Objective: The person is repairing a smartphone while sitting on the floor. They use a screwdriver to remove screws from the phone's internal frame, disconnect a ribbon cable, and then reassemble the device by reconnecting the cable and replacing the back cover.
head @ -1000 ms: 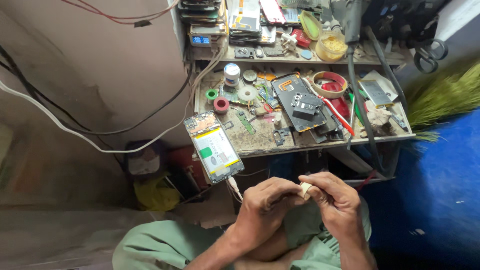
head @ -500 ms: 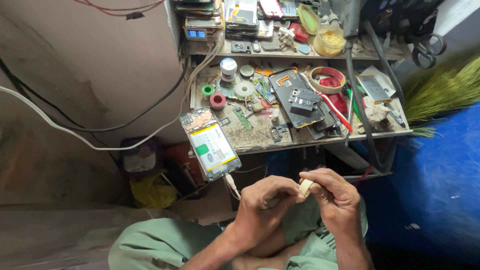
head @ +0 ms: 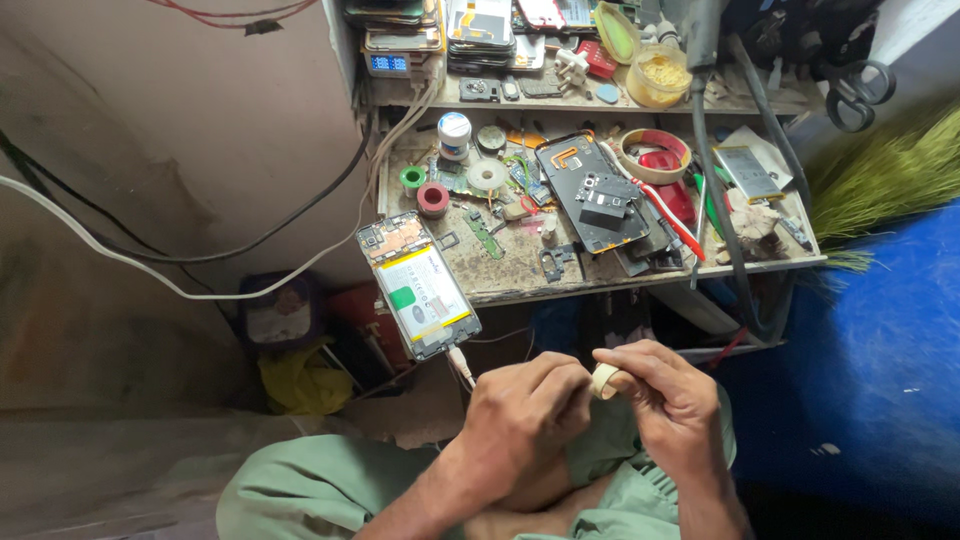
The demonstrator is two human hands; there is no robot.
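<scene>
Tape, a small pale roll (head: 603, 379) of it, sat pinched between both hands just above the person's lap, below the front edge of the workbench (head: 520, 285). The right hand (head: 672, 405) was closed on the roll, thumb and fingertips holding its side. The left hand (head: 525, 420) was curled too, its fingertips pressed to the other side of the same roll, so the two hands met around it. Green trousers (head: 300, 485) covered the folded legs beneath.

An opened phone (head: 420, 285) with its back off lay tilted at the bench's near left corner, overhanging the edge, with a cable (head: 462, 365) plugged into its lower end and trailing toward the left hand. Farther back on the cluttered bench lay a black phone frame (head: 590, 195), a red-handled tool (head: 668, 218) beside it, a wide ring of tape (head: 652, 155) with a red inside, and two small spools, one green (head: 413, 177) and one red (head: 433, 198). A yellowish bowl (head: 660, 78) stood on the shelf above. White and black wires (head: 200, 270) ran across the wall to the left. A green broom (head: 890, 175) lay well off to the right, above blue flooring (head: 880, 360).
</scene>
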